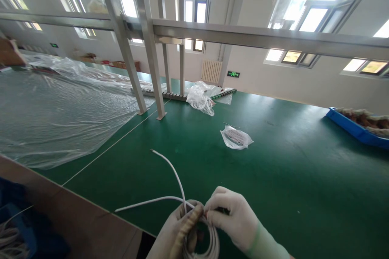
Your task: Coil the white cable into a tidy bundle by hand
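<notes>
Both my hands wear white gloves and meet low in the frame over a coil of white cable (209, 245). My left hand (178, 230) grips the coil from the left. My right hand (234, 218) pinches the top of the coil, with something small and dark under its fingertips. Two loose ends of the white cable (170, 170) stick out from the coil, one arching up and away, one running left over the green table (288, 178).
A small clear bag (236, 137) lies mid-table, a crumpled plastic bag (200, 97) farther back by metal frame posts (152, 68). A large plastic sheet (60, 101) covers the left. A blue tray (355, 127) sits at the right edge. More cable (9, 238) lies in a blue bin lower left.
</notes>
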`<state>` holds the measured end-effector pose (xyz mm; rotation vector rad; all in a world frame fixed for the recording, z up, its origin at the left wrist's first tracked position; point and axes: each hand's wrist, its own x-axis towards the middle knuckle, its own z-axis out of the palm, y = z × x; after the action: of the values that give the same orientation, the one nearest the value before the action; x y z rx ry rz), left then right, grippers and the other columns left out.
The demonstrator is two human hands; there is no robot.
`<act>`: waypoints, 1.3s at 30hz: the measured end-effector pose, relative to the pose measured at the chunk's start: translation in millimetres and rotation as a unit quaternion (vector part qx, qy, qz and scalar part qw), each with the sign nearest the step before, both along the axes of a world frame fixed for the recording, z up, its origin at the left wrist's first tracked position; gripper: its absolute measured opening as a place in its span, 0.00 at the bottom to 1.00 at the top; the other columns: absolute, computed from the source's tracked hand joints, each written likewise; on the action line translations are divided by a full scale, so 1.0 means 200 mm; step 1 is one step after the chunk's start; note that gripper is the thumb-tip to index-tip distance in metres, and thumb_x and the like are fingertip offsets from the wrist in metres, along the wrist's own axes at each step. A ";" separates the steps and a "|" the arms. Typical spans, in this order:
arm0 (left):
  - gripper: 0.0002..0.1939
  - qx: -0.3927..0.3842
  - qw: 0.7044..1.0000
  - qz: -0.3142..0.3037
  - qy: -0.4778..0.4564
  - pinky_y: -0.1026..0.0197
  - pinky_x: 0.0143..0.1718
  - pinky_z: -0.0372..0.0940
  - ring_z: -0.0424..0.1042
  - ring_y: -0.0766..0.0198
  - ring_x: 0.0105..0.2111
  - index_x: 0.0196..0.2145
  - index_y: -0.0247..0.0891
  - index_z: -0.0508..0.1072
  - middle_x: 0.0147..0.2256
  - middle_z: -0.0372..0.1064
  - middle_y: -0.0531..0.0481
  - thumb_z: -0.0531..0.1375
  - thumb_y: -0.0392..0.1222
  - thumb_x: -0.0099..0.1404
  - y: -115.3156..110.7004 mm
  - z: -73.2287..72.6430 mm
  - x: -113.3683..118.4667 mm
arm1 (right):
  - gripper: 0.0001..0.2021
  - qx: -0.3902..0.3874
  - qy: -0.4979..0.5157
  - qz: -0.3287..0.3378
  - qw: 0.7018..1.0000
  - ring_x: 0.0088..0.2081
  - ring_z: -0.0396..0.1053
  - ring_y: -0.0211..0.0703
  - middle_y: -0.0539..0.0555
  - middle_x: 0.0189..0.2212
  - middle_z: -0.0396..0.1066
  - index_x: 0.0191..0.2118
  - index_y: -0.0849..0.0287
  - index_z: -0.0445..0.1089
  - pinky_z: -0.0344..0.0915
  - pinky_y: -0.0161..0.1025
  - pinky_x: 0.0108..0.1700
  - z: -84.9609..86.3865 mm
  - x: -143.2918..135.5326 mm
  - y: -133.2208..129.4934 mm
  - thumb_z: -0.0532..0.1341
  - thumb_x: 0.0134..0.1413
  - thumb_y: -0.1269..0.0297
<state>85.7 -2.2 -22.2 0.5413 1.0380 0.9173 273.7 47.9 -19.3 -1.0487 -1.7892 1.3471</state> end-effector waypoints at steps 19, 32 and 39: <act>0.22 -0.030 0.990 0.046 -0.129 0.62 0.35 0.62 0.67 0.64 0.31 0.39 0.38 0.76 0.32 0.72 0.51 0.77 0.48 0.50 -0.03 0.02 -0.03 | 0.07 -0.042 0.006 0.031 0.999 0.31 0.74 0.43 0.51 0.33 0.73 0.41 0.59 0.75 0.70 0.38 0.34 0.02 0.06 0.04 0.60 0.59 0.73; 0.14 0.012 0.994 -0.004 -0.113 0.59 0.42 0.61 0.66 0.60 0.36 0.37 0.37 0.77 0.35 0.70 0.50 0.72 0.42 0.54 -0.03 0.09 -0.05 | 0.04 0.343 -0.226 0.098 0.906 0.32 0.63 0.43 0.52 0.33 0.69 0.38 0.56 0.76 0.56 0.39 0.32 -0.02 0.00 0.04 0.67 0.59 0.63; 0.23 0.003 0.994 -0.002 -0.108 0.61 0.37 0.59 0.66 0.64 0.33 0.37 0.35 0.75 0.32 0.70 0.51 0.78 0.38 0.45 0.00 -0.02 -0.02 | 0.02 0.365 -0.294 0.229 0.853 0.32 0.58 0.45 0.53 0.32 0.67 0.33 0.56 0.67 0.55 0.43 0.34 0.09 0.01 0.08 0.61 0.55 0.66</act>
<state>81.4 -2.6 -26.5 0.4384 0.8392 0.9523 275.2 63.4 -1.8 -0.6391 -2.8226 0.4337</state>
